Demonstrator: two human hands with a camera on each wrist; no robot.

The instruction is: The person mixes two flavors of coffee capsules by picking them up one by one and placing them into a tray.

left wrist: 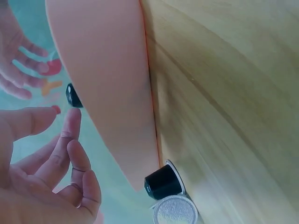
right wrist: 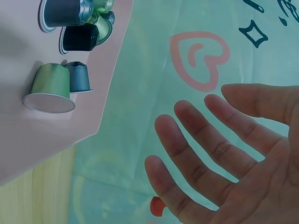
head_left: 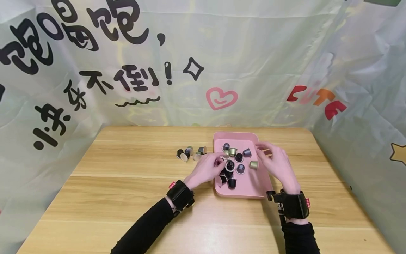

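Several coffee capsules [head_left: 240,168] in black, blue-grey and green lie in a pink tray [head_left: 248,188]. Over the tray's left rim is my left hand [head_left: 207,169], its fingertips right beside a black capsule [head_left: 229,165]. In the left wrist view its thumb and forefinger stand apart with nothing between them, and another black capsule [left wrist: 72,95] shows just past the fingertip. My right hand [head_left: 276,160] hovers over the tray's right rim, near a green capsule [head_left: 253,164]. Its fingers [right wrist: 187,158] are spread and hold nothing in the right wrist view.
Left of the tray, a small cluster of capsules [head_left: 185,156] lies on the wooden table [head_left: 127,176]. A printed cloth [head_left: 253,70] hangs behind the table and along its sides. Each wrist wears a black strap [head_left: 180,194] with a camera.
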